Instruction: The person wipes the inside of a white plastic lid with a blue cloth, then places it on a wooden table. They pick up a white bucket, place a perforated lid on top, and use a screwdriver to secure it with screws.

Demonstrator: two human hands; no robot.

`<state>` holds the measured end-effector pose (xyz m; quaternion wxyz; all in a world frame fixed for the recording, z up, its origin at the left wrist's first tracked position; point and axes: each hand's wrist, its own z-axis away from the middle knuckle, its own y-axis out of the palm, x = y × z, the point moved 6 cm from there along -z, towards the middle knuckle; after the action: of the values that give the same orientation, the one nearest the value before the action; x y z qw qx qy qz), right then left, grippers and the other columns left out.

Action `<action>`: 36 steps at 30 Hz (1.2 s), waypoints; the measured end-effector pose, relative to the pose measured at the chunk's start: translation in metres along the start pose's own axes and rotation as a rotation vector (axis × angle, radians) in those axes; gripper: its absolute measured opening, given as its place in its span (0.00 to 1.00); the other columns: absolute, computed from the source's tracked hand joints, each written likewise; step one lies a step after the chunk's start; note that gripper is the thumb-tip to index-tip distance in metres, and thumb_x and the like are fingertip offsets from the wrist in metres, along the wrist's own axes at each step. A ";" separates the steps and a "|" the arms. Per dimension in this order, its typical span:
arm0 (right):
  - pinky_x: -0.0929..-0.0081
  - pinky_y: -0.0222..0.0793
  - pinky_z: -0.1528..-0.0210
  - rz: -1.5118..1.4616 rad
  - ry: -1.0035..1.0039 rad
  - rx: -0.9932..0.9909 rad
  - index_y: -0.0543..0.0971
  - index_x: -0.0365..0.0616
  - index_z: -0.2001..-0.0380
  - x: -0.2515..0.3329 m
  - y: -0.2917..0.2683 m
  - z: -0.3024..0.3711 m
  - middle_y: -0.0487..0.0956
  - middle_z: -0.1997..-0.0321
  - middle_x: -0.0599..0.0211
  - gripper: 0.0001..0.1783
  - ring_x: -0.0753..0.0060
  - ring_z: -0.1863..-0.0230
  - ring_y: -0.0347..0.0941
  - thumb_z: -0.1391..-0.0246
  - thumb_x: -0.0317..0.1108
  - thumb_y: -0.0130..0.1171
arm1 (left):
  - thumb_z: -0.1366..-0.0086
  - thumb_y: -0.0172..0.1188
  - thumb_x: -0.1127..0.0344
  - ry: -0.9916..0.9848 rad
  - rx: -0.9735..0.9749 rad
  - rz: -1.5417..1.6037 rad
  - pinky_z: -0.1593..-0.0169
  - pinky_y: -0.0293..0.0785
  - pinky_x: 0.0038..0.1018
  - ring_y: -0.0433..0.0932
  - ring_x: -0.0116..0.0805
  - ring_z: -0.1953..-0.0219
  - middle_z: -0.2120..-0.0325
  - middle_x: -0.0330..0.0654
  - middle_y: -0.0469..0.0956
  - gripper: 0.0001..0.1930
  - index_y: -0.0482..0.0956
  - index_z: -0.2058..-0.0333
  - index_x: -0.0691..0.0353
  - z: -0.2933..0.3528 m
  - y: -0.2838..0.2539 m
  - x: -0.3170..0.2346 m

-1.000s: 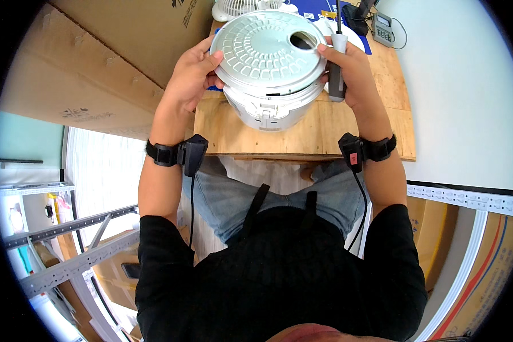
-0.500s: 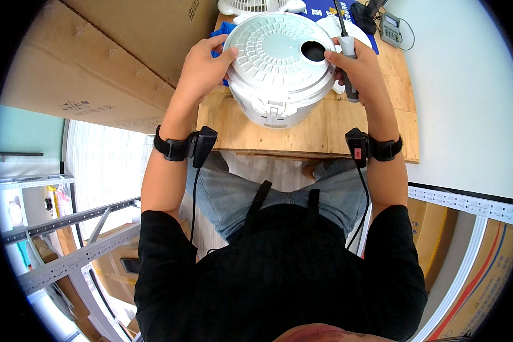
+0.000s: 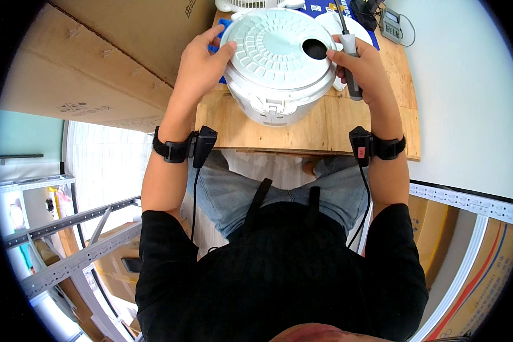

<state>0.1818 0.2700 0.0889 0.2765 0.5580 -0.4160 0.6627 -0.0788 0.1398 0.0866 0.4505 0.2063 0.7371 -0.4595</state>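
A white rice cooker [image 3: 276,108] with a front latch stands on the wooden table. On its top lies a pale round lid panel [image 3: 265,51] with rings of raised slots and a dark oval opening on the right. My left hand [image 3: 206,60] holds the panel's left rim, thumb on the edge, its other fingers partly hidden beyond. My right hand [image 3: 362,65] is closed round a screwdriver [image 3: 349,48] with a grey handle, its shaft pointing away from me. The right thumb touches the panel's rim beside the opening.
Blue cloth or plastic [image 3: 223,77] shows behind my left hand. Beyond the cooker are a white slotted part [image 3: 256,4], a white round piece [image 3: 356,29] and a grey keypad device [image 3: 391,25]. A large cardboard box [image 3: 97,68] stands left of the table [image 3: 233,128].
The lid panel has shifted slightly, its far edge now higher in the picture. My left hand has moved a little away with it. My right hand still grips the screwdriver.
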 end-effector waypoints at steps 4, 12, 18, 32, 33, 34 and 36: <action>0.83 0.65 0.77 -0.018 -0.117 0.046 0.74 0.37 0.46 0.009 0.004 -0.002 0.76 0.75 0.73 0.26 0.83 0.79 0.69 0.47 0.35 0.66 | 0.35 0.61 0.68 -0.008 0.002 0.241 0.55 0.72 0.21 0.76 0.26 0.58 0.57 0.43 0.79 0.25 0.70 0.42 0.72 -0.003 -0.003 -0.015; 0.80 0.69 0.76 -0.216 -0.199 -0.003 0.79 0.40 0.65 0.028 -0.004 -0.009 0.77 0.77 0.70 0.13 0.81 0.79 0.72 0.50 0.35 0.69 | 0.37 0.64 0.71 0.196 -0.087 0.422 0.54 0.74 0.20 0.79 0.25 0.58 0.58 0.43 0.81 0.21 0.74 0.47 0.69 -0.007 -0.034 -0.041; 0.82 0.70 0.74 -0.273 -0.281 -0.002 0.79 0.41 0.65 0.035 -0.007 -0.001 0.79 0.75 0.70 0.13 0.81 0.77 0.73 0.51 0.34 0.70 | 0.39 0.66 0.70 0.250 -0.129 0.288 0.58 0.76 0.20 0.79 0.24 0.63 0.64 0.39 0.81 0.17 0.76 0.52 0.68 0.001 -0.042 -0.039; 0.79 0.72 0.66 0.086 -0.936 -0.244 0.80 0.39 0.68 0.090 0.051 0.053 0.81 0.69 0.66 0.10 0.74 0.69 0.76 0.56 0.24 0.70 | 0.32 0.57 0.54 0.126 0.108 1.120 0.44 0.75 0.41 0.76 0.42 0.47 0.46 0.47 0.70 0.31 0.56 0.40 0.69 0.048 0.013 -0.085; 0.74 0.73 0.69 0.045 -0.997 -0.221 0.80 0.39 0.67 0.094 0.059 0.057 0.80 0.70 0.60 0.13 0.63 0.72 0.77 0.59 0.26 0.70 | 0.32 0.57 0.55 0.094 0.157 1.180 0.45 0.76 0.41 0.76 0.42 0.48 0.48 0.46 0.72 0.30 0.57 0.41 0.68 0.048 0.015 -0.087; 0.70 0.73 0.69 0.057 -1.007 -0.196 0.79 0.38 0.68 0.099 0.065 0.061 0.79 0.70 0.57 0.13 0.56 0.71 0.77 0.61 0.23 0.68 | 0.30 0.53 0.59 0.048 0.119 1.198 0.49 0.75 0.35 0.78 0.39 0.49 0.58 0.47 0.80 0.17 0.73 0.50 0.66 0.046 0.016 -0.081; 0.69 0.71 0.70 0.090 -0.994 -0.157 0.79 0.38 0.70 0.101 0.075 0.060 0.79 0.71 0.57 0.12 0.56 0.72 0.76 0.60 0.26 0.69 | 0.31 0.53 0.64 -0.052 0.015 1.038 0.54 0.77 0.31 0.80 0.38 0.53 0.58 0.48 0.80 0.15 0.73 0.52 0.68 0.041 0.014 -0.075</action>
<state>0.1275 0.1706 0.1704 0.0570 0.7651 -0.5695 0.2949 -0.0110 0.1194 0.1368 0.6356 0.5364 0.5232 -0.1859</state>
